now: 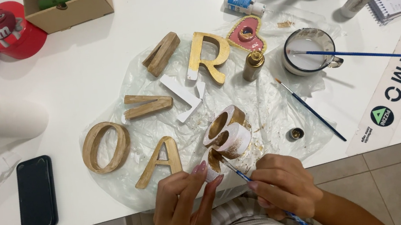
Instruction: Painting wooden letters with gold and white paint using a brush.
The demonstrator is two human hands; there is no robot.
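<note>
At the near desk edge, gold goes onto a white wooden letter.
Left hand (183,205) grips the curved white wooden letter (225,134); right hand (282,186) pinches a blue-handled paintbrush (235,173) against it. Judged mid-coat; bare white patches likely need more strokes.

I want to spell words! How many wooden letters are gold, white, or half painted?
Gold-painted wooden letters: 5
Plain white wooden letter: 1
White wooden letter half painted gold, in left hand: 1
Total: 7
</note>
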